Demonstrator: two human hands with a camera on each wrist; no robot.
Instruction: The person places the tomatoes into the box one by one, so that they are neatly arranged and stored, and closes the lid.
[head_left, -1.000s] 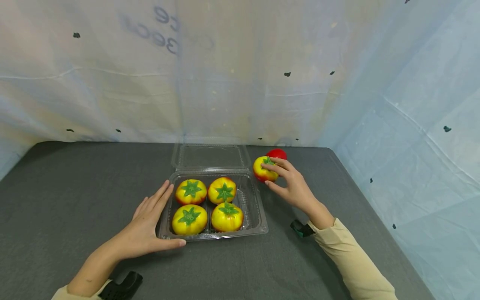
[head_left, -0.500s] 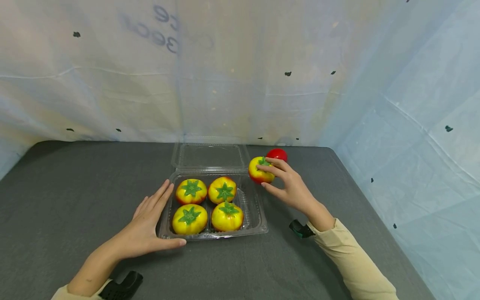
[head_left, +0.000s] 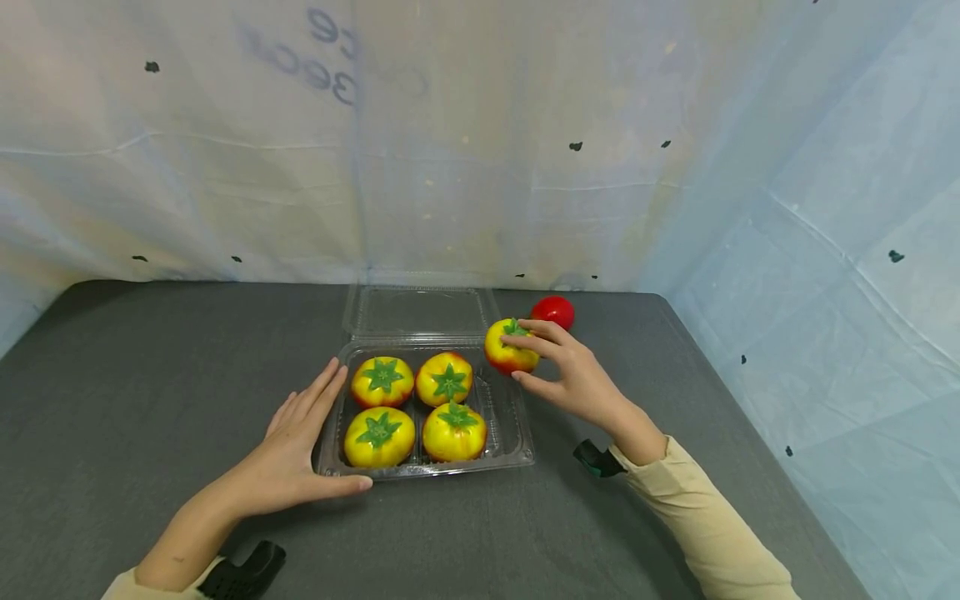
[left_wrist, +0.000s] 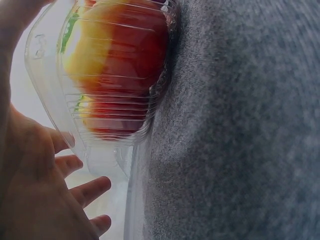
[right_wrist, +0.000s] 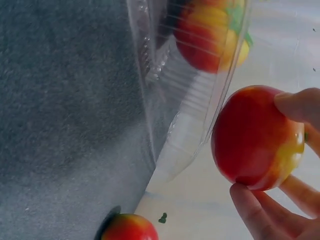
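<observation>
Pale sheeting (head_left: pixel 465 208) rises behind the dark gray surface (head_left: pixel 420 542), and on that surface sits my landmark, the clear container (head_left: pixel 498 429). Its lid (head_left: pixel 420 312) is folded back on the far side, which leaves the mouth uncovered from above.

Inside the container, toward its left and middle, 4 yellow fruits (head_left: pixel 445 379) sit in 2 rows of 2. Their green leaf caps face mostly upward, perhaps because their undersides give them a steady seat.

With my left hand (head_left: pixel 292 454) I touch the container's left side, fingers spread and straight, thumb reaching along its near left corner. Nothing is grasped there; I judge the hand serves as a brace, since such thin plastic would slide easily.

My right hand (head_left: pixel 570 375) pinches 1 more fruit (head_left: pixel 512 348) at the container's far right corner, beside or above the rim; whether it touches, I cannot tell. Thumb and fingers grip it around the sides, likely because a smooth, round skin needs opposing contact, and this leaves its underside uncovered.

Beyond that corner, right of the lid, 1 red fruit (head_left: pixel 552 312) rests on the surface, apart from the container.
</observation>
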